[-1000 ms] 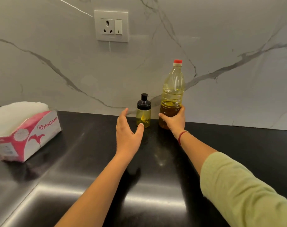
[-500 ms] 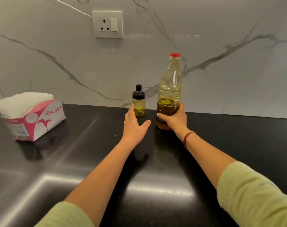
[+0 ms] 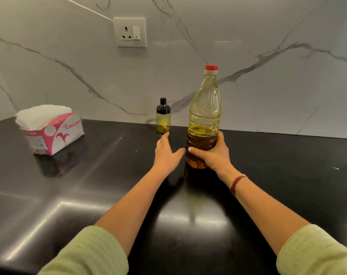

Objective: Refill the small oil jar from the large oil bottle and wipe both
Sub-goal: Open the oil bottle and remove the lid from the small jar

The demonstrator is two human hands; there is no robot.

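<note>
1. Head view, the only camera. Glossy black counter [image 3: 89, 195] runs up to a marble wall [image 3: 267, 76] with grey veins.
2. Large oil bottle [image 3: 205, 108]: upright, centre-right, base at counter level, a bit nearer than the jar. Red cap [image 3: 211, 67] is on. Oil fills the lower part only, darker toward the bottom; the upper body is clear plastic.
3. Right hand [image 3: 212, 153]: grasping the bottle's lower body, thumb across the left face, fingers wrapped round the right and far side.
4. Small oil jar [image 3: 163, 120]: upright at the far edge of the counter, close to the wall, left of the bottle and apart from it. Black knobbed lid is on. Only a thin layer of oil at the bottom.
5. Left hand [image 3: 165, 153]: released, fingers straight, palm down, low over the counter just near of the jar, holding nothing. Fingertip is right at the jar's base; contact or gap, cannot tell. Its thumb tip is just beside the right thumb.
6. Tissue box [image 3: 53, 133]: pink and white, far left, top open, white tissues sticking up. Well apart from jar and bottle.
7. Wall socket [image 3: 129, 32] with switch: on the wall, above and left of the jar.
8. Light green sleeves on both arms; red band [image 3: 236, 184] on the right wrist.
</note>
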